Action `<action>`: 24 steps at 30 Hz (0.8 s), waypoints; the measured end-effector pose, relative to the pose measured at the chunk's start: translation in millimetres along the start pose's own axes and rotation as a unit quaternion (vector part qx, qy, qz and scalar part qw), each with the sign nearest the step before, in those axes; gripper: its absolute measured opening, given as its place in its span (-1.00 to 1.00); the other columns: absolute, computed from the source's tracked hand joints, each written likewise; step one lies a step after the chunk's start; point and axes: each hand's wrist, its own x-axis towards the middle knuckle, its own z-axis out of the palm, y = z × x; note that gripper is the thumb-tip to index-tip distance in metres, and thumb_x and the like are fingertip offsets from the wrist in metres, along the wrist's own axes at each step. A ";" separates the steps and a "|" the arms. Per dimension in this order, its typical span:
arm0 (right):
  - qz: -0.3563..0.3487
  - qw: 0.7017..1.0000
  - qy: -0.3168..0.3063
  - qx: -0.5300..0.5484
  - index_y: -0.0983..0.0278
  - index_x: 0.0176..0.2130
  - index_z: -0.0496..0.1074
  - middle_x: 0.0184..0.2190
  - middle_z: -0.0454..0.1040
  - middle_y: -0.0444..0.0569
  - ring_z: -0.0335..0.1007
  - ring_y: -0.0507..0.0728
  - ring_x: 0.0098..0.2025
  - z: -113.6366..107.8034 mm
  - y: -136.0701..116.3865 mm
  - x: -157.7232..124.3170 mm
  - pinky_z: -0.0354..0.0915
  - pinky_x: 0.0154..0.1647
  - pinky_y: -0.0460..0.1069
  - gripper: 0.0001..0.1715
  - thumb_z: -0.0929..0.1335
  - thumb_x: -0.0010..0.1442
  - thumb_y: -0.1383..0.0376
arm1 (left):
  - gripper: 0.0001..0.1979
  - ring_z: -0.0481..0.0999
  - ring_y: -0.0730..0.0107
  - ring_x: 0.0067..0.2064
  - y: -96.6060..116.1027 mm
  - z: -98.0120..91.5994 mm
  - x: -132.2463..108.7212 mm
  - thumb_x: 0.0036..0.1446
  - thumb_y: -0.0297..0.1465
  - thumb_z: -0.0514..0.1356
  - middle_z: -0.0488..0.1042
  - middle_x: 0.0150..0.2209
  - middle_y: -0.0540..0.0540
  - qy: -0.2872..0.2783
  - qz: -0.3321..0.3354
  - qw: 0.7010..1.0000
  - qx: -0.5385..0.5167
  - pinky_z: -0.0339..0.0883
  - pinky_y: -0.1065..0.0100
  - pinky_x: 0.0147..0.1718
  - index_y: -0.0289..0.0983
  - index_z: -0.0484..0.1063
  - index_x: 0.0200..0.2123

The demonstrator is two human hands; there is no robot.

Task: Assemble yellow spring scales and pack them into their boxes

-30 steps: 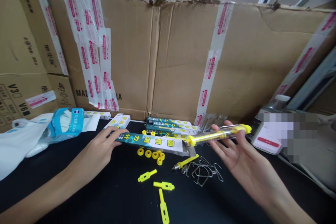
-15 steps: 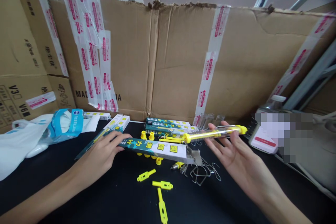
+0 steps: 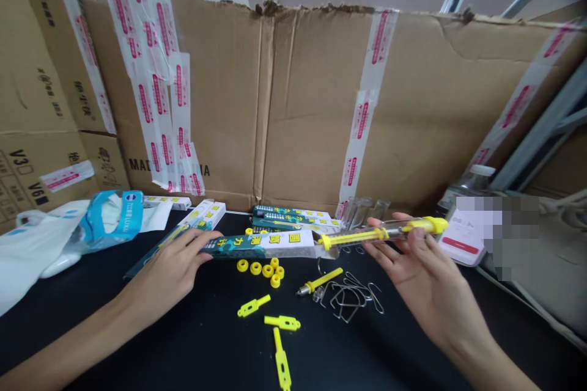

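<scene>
My left hand [image 3: 172,266] grips the left end of a long teal and white printed carton [image 3: 259,243], held level just above the black table [image 3: 183,348]. My right hand [image 3: 413,263] holds a clear tube with yellow caps and a yellow rod inside [image 3: 383,232], fingers curled round it from below. The tube's left end sits at the carton's open right end. Under them lie several yellow rings [image 3: 263,269], three flat yellow tabs [image 3: 275,324], a yellow-handled metal piece [image 3: 318,281] and a heap of bent wire hooks [image 3: 351,296].
More printed cartons [image 3: 293,215] and empty clear tubes [image 3: 367,208] lie at the back by a taped cardboard wall [image 3: 293,98]. White and blue plastic bags [image 3: 68,229] sit at left, stacked cardboard boxes [image 3: 41,73] behind them. A white and red device [image 3: 463,241] sits at right.
The carton has swung back up and away from me, uncovering the yellow rings and the metal piece. The tube moved slightly right, its left end still at the carton's mouth.
</scene>
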 end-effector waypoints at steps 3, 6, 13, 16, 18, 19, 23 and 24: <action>-0.012 1.000 -0.007 -0.017 0.10 -0.13 0.56 -0.25 0.68 -0.09 0.63 0.18 -0.11 -0.4 0.1 -0.4 0.57 -0.12 0.04 -0.70 0.53 0.12 0.11 | -0.64 0.56 0.07 0.01 0.0 -0.4 0.7 0.38 -0.37 -0.03 0.50 0.06 -0.17 0.002 0.002 1.000 0.005 0.44 0.08 0.02 -0.18 0.39 0.14; -0.024 0.999 0.001 -0.032 0.10 -0.15 0.56 -0.23 0.68 -0.06 0.61 0.21 -0.06 -1.0 -0.2 -0.3 0.54 -0.07 0.09 -0.69 0.52 0.11 0.07 | -0.64 0.57 0.08 -0.01 -0.2 -0.8 1.5 0.37 -0.37 -0.04 0.51 0.04 -0.18 0.006 0.007 1.000 0.003 0.44 0.07 0.02 -0.19 0.40 0.13; -0.023 0.999 0.013 -0.029 0.09 -0.16 0.56 -0.25 0.68 -0.07 0.58 0.22 0.00 -0.6 -0.4 -0.2 0.52 0.00 0.13 -0.70 0.52 0.10 0.06 | -0.64 0.56 0.10 -0.05 0.0 -0.4 0.8 0.36 -0.41 -0.02 0.51 0.04 -0.16 -0.004 0.011 1.000 0.007 0.40 0.07 0.00 -0.18 0.40 0.13; -0.019 0.999 0.009 -0.031 0.09 -0.18 0.55 -0.18 0.68 -0.05 0.56 0.24 0.04 -0.5 0.2 -0.5 0.45 0.09 0.20 -0.71 0.51 0.11 0.05 | -0.62 0.56 0.12 -0.04 0.4 0.9 -0.7 0.34 -0.46 -0.01 0.53 0.03 -0.12 -0.013 0.021 1.000 0.015 0.38 0.13 -0.06 -0.13 0.41 0.13; -0.019 0.999 0.008 -0.031 0.08 -0.18 0.55 -0.17 0.67 -0.06 0.55 0.25 0.05 -0.5 0.3 -0.7 0.39 0.16 0.25 -0.71 0.51 0.12 0.04 | -0.61 0.54 0.13 -0.02 0.5 2.0 -2.1 0.33 -0.48 -0.01 0.53 0.03 -0.10 -0.014 0.030 0.999 0.018 0.35 0.17 -0.10 -0.10 0.41 0.13; -0.020 0.999 0.008 -0.030 0.08 -0.18 0.55 -0.18 0.67 -0.06 0.54 0.25 0.05 -0.5 0.2 -0.8 0.37 0.18 0.26 -0.71 0.51 0.12 0.04 | -0.60 0.54 0.14 -0.03 0.5 2.6 -2.7 0.33 -0.48 -0.01 0.53 0.03 -0.10 -0.016 0.033 0.999 0.020 0.34 0.19 -0.11 -0.10 0.41 0.13; -0.022 0.999 0.011 -0.025 0.09 -0.20 0.56 -0.22 0.67 -0.06 0.54 0.25 0.05 -0.3 -0.6 -1.0 0.37 0.18 0.26 -0.71 0.53 0.09 0.06 | -0.63 0.54 0.15 -0.11 0.6 4.0 -4.1 0.36 -0.45 -0.02 0.52 0.03 -0.10 -0.023 0.027 0.999 0.031 0.30 0.17 -0.13 -0.11 0.38 0.15; -0.021 0.999 0.011 -0.024 0.09 -0.20 0.56 -0.22 0.68 -0.05 0.54 0.25 0.05 -0.1 -0.8 -1.1 0.39 0.16 0.25 -0.71 0.53 0.09 0.06 | -0.63 0.54 0.15 -0.12 0.7 4.1 -4.1 0.36 -0.45 -0.02 0.52 0.04 -0.10 -0.025 0.025 0.999 0.032 0.30 0.17 -0.14 -0.10 0.37 0.15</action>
